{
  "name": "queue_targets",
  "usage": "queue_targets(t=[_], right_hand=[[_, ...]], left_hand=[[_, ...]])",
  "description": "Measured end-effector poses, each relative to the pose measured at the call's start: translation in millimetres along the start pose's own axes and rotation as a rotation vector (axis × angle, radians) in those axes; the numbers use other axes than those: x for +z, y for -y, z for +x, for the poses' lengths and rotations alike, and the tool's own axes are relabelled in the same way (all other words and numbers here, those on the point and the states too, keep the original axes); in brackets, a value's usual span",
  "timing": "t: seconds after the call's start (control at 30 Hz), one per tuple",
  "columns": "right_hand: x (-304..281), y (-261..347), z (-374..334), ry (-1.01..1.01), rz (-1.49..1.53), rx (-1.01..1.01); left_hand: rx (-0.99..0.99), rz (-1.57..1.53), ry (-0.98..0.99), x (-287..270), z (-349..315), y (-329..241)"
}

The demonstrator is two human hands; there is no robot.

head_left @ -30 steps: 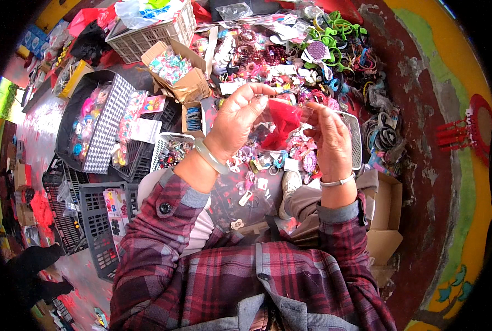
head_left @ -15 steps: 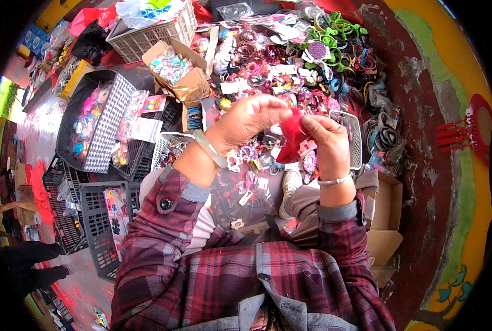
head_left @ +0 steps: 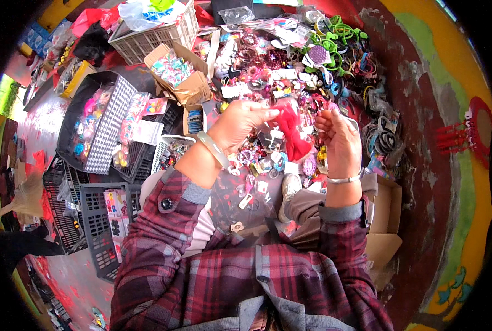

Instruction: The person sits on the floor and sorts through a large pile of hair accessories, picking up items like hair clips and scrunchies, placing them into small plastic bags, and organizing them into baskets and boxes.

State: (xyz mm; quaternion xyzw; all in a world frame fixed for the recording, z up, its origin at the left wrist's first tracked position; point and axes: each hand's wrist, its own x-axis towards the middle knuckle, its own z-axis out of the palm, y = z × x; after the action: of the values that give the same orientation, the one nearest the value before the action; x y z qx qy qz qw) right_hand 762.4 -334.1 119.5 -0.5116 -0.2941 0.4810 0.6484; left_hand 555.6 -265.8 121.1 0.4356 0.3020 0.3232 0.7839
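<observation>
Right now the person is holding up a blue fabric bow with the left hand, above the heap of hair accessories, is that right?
Not quite: the fabric bow is red, not blue. The head view shows the left hand pinching its top edge, so it hangs above the heap of hair accessories, as you said. The right hand is raised close beside it.

Left hand [head_left: 240, 124] pinching red bow [head_left: 290, 132], right hand [head_left: 340, 140] beside

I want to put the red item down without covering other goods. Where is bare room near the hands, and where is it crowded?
Under the left hand, right hand and red cloth piece the heap of hair accessories is packed. Bare floor shows left of the checkered tray, another strip right of the black bands. The black crates crowd the lower left.
</observation>
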Motion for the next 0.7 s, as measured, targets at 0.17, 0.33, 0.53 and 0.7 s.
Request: queue_targets(t=[0.17,0.33,0.53,0.7], right_hand=[[2,-9,-4,0.163,-0.005,0.162],[12,-13,-8,0.138,0.28,0.288],[9,-4,-7,0.096,0.215,0.168],[6,-2,-8,0.128,0.134,0.153]], left_hand=[[0.04,-0.283,-0.121,-7,5,1],[0.106,-0.344,-0.082,-8,5,5],[0.138,-0.183,-0.026,-5,-1,-5],[0.11,-0.136,0.033,-19,-2,-14]])
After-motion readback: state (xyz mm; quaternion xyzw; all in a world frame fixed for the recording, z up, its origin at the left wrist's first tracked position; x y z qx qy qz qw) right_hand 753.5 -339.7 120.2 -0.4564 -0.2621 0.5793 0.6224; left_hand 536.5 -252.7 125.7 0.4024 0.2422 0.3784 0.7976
